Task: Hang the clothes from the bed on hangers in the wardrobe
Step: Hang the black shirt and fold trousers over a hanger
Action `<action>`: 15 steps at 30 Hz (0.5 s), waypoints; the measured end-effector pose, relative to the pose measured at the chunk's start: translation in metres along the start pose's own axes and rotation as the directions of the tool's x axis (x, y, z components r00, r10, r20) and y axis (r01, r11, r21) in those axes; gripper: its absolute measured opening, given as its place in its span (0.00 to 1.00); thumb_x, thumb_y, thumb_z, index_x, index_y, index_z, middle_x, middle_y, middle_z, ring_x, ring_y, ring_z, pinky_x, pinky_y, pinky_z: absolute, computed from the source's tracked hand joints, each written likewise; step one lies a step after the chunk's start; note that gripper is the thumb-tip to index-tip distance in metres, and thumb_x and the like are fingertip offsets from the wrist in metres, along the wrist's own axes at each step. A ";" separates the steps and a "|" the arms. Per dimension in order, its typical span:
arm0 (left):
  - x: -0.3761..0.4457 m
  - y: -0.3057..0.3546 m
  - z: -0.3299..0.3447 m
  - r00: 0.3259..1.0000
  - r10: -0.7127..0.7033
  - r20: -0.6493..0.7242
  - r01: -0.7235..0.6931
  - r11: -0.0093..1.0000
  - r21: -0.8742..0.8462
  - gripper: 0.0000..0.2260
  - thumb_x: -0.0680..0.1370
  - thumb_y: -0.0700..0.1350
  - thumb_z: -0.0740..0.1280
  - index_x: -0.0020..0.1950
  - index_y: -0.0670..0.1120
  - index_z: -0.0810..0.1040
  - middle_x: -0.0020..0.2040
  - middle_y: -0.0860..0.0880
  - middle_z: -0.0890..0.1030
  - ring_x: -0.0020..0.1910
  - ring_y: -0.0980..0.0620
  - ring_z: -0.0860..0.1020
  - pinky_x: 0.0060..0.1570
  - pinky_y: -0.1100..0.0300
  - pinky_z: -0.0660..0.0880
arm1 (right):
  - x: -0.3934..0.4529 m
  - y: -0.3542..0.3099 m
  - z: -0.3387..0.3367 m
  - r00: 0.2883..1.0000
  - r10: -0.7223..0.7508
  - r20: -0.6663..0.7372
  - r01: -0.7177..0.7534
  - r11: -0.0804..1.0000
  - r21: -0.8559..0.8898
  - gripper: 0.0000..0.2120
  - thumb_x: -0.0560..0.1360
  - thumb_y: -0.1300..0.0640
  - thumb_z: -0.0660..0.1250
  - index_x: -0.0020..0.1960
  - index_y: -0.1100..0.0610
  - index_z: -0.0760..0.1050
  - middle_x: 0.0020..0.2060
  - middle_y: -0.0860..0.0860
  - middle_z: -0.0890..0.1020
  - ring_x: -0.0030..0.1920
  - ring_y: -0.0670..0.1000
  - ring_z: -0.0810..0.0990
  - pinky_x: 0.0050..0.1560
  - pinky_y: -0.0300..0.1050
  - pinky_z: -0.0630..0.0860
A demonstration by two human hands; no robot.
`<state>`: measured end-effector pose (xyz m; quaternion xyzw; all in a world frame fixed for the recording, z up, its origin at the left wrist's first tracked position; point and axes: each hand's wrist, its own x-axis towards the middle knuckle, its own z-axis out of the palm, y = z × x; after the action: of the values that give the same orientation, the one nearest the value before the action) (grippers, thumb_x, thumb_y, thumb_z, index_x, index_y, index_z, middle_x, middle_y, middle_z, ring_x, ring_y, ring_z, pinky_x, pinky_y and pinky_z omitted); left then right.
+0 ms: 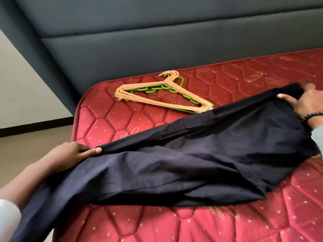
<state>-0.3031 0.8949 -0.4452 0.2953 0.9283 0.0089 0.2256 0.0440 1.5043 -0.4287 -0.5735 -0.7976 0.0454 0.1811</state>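
A dark navy garment (201, 154) lies stretched across the red quilted mattress (122, 119), its near end hanging over the bed's left edge. My left hand (73, 152) pinches the cloth's upper edge at the left, thumb on top. My right hand (307, 102) grips the far right end of the same garment, wrist wearing a dark bead bracelet. Behind the garment lies a stack of beige hangers (157, 91) with a green hanger (152, 89) underneath, flat on the mattress.
A dark grey padded headboard (157, 41) rises behind the mattress. To the left are a white wall (21, 95) with a black skirting strip and beige floor (26, 151). The wardrobe is not in view.
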 end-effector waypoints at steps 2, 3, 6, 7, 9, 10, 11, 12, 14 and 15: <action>0.003 0.003 0.003 1.000 -0.017 0.012 0.017 0.999 -0.035 0.21 0.69 0.76 0.53 0.34 0.66 0.79 0.32 0.54 0.80 0.38 0.53 0.80 0.39 0.58 0.74 | -0.023 -0.019 0.003 0.999 0.035 0.026 -0.035 0.999 -0.018 0.46 0.66 0.20 0.54 0.56 0.63 0.64 0.54 0.73 0.74 0.53 0.76 0.75 0.54 0.76 0.71; 0.002 0.000 0.003 0.999 -0.029 0.030 0.031 0.997 -0.065 0.24 0.69 0.77 0.53 0.35 0.63 0.80 0.32 0.54 0.80 0.38 0.52 0.80 0.40 0.58 0.74 | -0.036 -0.030 0.004 0.999 0.040 0.026 -0.038 0.997 -0.061 0.42 0.70 0.26 0.58 0.60 0.65 0.65 0.58 0.74 0.71 0.57 0.76 0.73 0.59 0.76 0.68; -0.005 -0.020 -0.002 0.991 -0.065 0.113 0.082 0.984 -0.157 0.39 0.61 0.84 0.54 0.43 0.52 0.82 0.38 0.53 0.83 0.41 0.53 0.82 0.49 0.55 0.77 | -0.083 -0.069 -0.006 0.998 -0.055 0.022 0.056 0.998 -0.032 0.27 0.77 0.40 0.66 0.63 0.61 0.69 0.62 0.69 0.71 0.61 0.73 0.72 0.64 0.70 0.65; -0.012 -0.026 -0.005 0.986 -0.059 0.153 0.088 0.977 -0.193 0.38 0.59 0.83 0.57 0.47 0.54 0.83 0.42 0.56 0.84 0.44 0.55 0.82 0.53 0.55 0.77 | -0.100 -0.082 -0.008 0.990 -0.134 0.045 0.133 0.991 0.023 0.23 0.77 0.42 0.66 0.63 0.58 0.71 0.61 0.67 0.72 0.60 0.70 0.73 0.64 0.68 0.66; -0.036 -0.039 -0.011 0.978 -0.060 0.201 0.120 0.945 -0.303 0.33 0.62 0.79 0.66 0.58 0.59 0.79 0.52 0.60 0.82 0.52 0.58 0.81 0.58 0.56 0.74 | -0.146 -0.118 -0.018 0.944 -0.314 0.103 0.291 0.938 0.188 0.17 0.76 0.45 0.68 0.61 0.52 0.73 0.56 0.60 0.77 0.56 0.64 0.78 0.61 0.61 0.73; -0.053 -0.044 -0.010 0.981 -0.065 0.181 0.132 0.912 -0.389 0.30 0.66 0.73 0.70 0.62 0.58 0.75 0.55 0.58 0.81 0.55 0.57 0.79 0.60 0.57 0.72 | -0.179 -0.139 -0.026 0.905 -0.402 0.137 0.352 0.890 0.289 0.14 0.76 0.46 0.68 0.58 0.50 0.74 0.52 0.56 0.78 0.52 0.60 0.80 0.58 0.58 0.76; -0.063 -0.047 -0.006 0.986 -0.090 0.137 0.146 0.864 -0.482 0.28 0.69 0.66 0.72 0.65 0.57 0.72 0.57 0.55 0.79 0.57 0.55 0.78 0.60 0.58 0.71 | -0.211 -0.157 -0.030 0.853 -0.496 0.163 0.406 0.827 0.388 0.11 0.75 0.47 0.69 0.55 0.49 0.75 0.49 0.52 0.79 0.46 0.54 0.81 0.54 0.54 0.78; -0.079 -0.053 0.002 0.987 -0.148 0.060 0.155 0.798 -0.582 0.26 0.73 0.61 0.72 0.66 0.55 0.70 0.58 0.52 0.77 0.58 0.52 0.77 0.59 0.58 0.70 | -0.248 -0.176 -0.034 0.786 -0.583 0.204 0.448 0.766 0.462 0.09 0.75 0.48 0.70 0.54 0.48 0.76 0.46 0.49 0.79 0.43 0.49 0.81 0.52 0.49 0.78; -0.100 -0.056 0.024 0.960 -0.272 -0.074 0.138 0.682 -0.718 0.21 0.75 0.59 0.70 0.63 0.49 0.75 0.55 0.48 0.79 0.56 0.49 0.78 0.55 0.57 0.72 | -0.315 -0.205 -0.029 0.649 -0.709 0.277 0.510 0.675 0.533 0.09 0.74 0.47 0.71 0.52 0.46 0.76 0.45 0.45 0.79 0.43 0.45 0.80 0.50 0.45 0.76; -0.115 -0.067 0.040 0.942 -0.319 -0.102 0.132 0.635 -0.761 0.23 0.74 0.63 0.69 0.59 0.47 0.78 0.54 0.48 0.81 0.55 0.49 0.79 0.54 0.56 0.74 | -0.352 -0.220 -0.025 0.579 -0.759 0.298 0.540 0.631 0.558 0.09 0.74 0.47 0.71 0.53 0.46 0.76 0.46 0.45 0.78 0.45 0.45 0.80 0.51 0.45 0.76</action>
<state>-0.2393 0.7709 -0.4433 0.0551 0.8920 0.3922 0.2181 -0.0481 1.0990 -0.4272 -0.1459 -0.9427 0.2883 0.0834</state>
